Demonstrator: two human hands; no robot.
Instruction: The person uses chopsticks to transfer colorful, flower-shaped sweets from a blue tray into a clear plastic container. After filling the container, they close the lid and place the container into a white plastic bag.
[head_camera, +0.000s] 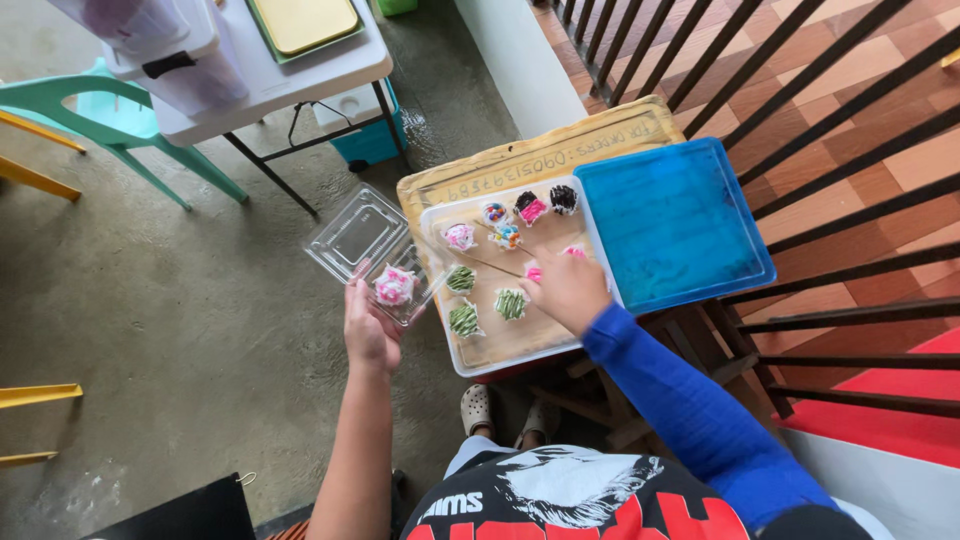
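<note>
Fingers of the left hand (368, 335) curl up under an open clear clamshell (372, 252), clamped on its near edge; one pink-and-white treat (394, 285) already sits in the near half. Right of it, mid-frame, the right hand (568, 288) in a blue sleeve (690, 410) reaches into the white tray (500, 355), fingers closed together on a pink treat (534, 270) (how firm the pinch is I cannot tell, since the knuckles hide most of it).

To do this step well, I judge the lift should be gentle and from the sides, so the icing stays unsmeared, and the clamshell should be kept level and brought near the tray so the carry is short.

Just left of that hand lie three green-striped treats (463, 320); farther up the tray sit more, pink, black and multicoloured (532, 207). Beside the tray, right of centre, lies a blue lid (672, 222), both on a wooden board (530, 155). At upper left stands a white table (300, 75) with a teal chair (110, 125).
</note>
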